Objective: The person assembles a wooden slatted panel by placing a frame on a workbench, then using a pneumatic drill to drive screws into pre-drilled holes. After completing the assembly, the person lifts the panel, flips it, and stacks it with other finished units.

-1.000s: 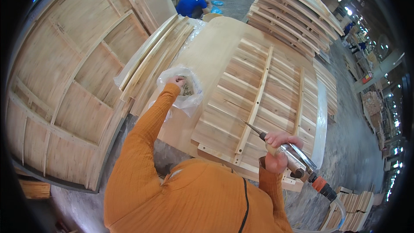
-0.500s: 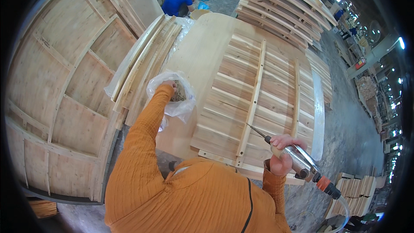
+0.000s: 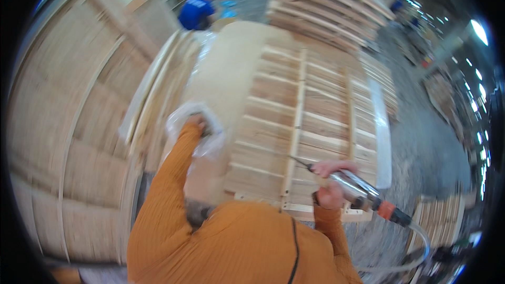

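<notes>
My left hand (image 3: 197, 121) reaches into the mouth of a clear plastic bag (image 3: 209, 146); its fingers are hidden and smeared, so their grip cannot be made out. The bag sits on a smooth pale board (image 3: 227, 68). My right hand (image 3: 330, 195) is wrapped round a silver air screwdriver (image 3: 355, 188) with an orange collar and a hose at its rear. Its long thin bit points left, over a slatted wooden panel (image 3: 263, 142). Two narrow battens lie across the slats, and the bit's tip appears close to the nearer batten (image 3: 296, 121); contact cannot be judged.
Curved wooden pieces (image 3: 152, 92) lie left of the bag, beside a large framed panel (image 3: 87, 142). Stacked slatted panels (image 3: 321, 10) rise at the far end. A person in blue (image 3: 195, 11) crouches beyond. An air hose (image 3: 421, 236) trails at lower right.
The whole view has shifted and blurred, with the scene sliding left. My left hand stays in the bag, and my right hand keeps hold of the screwdriver over the panel.
</notes>
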The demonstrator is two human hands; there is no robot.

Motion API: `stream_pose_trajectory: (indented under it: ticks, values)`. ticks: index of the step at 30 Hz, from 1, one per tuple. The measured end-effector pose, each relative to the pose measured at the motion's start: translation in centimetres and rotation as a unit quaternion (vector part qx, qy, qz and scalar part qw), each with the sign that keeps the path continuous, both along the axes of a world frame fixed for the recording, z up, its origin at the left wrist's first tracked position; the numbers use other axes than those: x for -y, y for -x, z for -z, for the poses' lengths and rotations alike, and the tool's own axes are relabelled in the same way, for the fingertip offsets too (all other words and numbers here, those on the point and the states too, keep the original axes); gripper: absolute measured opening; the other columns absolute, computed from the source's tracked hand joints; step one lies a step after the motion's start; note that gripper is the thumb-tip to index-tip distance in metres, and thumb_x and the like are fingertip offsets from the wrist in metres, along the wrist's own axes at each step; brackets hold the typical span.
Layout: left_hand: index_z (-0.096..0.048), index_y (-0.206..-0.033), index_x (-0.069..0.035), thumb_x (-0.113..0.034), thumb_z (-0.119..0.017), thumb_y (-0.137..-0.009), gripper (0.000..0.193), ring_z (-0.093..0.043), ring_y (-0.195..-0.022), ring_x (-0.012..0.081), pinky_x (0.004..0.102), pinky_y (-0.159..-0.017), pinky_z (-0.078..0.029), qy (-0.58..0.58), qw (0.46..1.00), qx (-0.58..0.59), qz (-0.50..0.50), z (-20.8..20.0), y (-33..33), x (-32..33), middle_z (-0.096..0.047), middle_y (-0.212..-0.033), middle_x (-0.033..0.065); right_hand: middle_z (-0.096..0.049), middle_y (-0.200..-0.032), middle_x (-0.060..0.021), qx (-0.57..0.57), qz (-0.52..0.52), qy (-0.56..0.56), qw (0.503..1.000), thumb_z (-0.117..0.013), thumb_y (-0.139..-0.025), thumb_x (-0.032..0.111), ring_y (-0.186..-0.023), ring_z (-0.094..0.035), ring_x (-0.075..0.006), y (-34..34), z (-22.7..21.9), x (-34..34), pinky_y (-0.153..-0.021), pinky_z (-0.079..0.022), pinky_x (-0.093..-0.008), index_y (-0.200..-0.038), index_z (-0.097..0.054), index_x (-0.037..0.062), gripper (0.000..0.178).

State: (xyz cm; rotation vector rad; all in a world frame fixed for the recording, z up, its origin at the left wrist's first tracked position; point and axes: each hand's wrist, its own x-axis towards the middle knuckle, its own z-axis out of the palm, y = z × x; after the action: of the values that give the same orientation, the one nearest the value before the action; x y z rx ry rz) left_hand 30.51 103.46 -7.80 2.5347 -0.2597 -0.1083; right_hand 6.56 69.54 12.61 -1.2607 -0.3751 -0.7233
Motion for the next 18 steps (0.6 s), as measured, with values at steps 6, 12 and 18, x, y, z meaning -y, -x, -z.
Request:
stream_pose_trajectory:
  ticks: [6, 12, 18]
  values:
    - [-0.057, -0.095, -0.001, -0.024, -0.054, -0.079, 0.027, -0.051, -0.087, 0.0312, 0.0387, -0.076, -0.041, 0.167, 0.984, 0.056, 0.006, -4.3, 0.3, 6.6, -0.057, -0.091, 0.0162, -0.053, -0.092, -0.0021, -0.05, -0.094, -0.029, 0.994, -0.063, -0.073, 0.007, -0.082, -0.052, -0.0081, 2.0, -0.6, 3.6, -0.071, -0.045, -0.0227, -0.108, -0.045, 0.0083, 0.04]
    - [-0.057, -0.094, -0.002, -0.023, -0.055, -0.08, 0.026, -0.048, -0.078, 0.0255, 0.0347, -0.068, -0.039, 0.266, 0.959, 0.099, 0.004, -9.7, 3.5, 20.4, -0.056, -0.086, 0.012, -0.053, -0.086, -0.0026, -0.076, -0.057, -0.076, 0.993, -0.061, -0.078, 0.009, -0.082, -0.051, -0.0108, 4.7, -1.3, 5.7, -0.073, -0.044, -0.0256, -0.11, -0.042, 0.006, 0.038]
    - [-0.058, -0.093, -0.003, -0.023, -0.057, -0.081, 0.024, -0.045, -0.069, 0.0198, 0.0306, -0.061, -0.036, 0.311, 0.947, 0.02, 0.079, -11.9, 9.5, 31.4, -0.055, -0.08, 0.0079, -0.053, -0.082, -0.0015, -0.032, -0.022, -0.102, 0.994, -0.059, -0.078, 0.008, -0.079, -0.051, -0.0102, 7.0, -0.4, 10.2, -0.069, -0.044, -0.0247, -0.106, -0.044, 0.0058, 0.033]
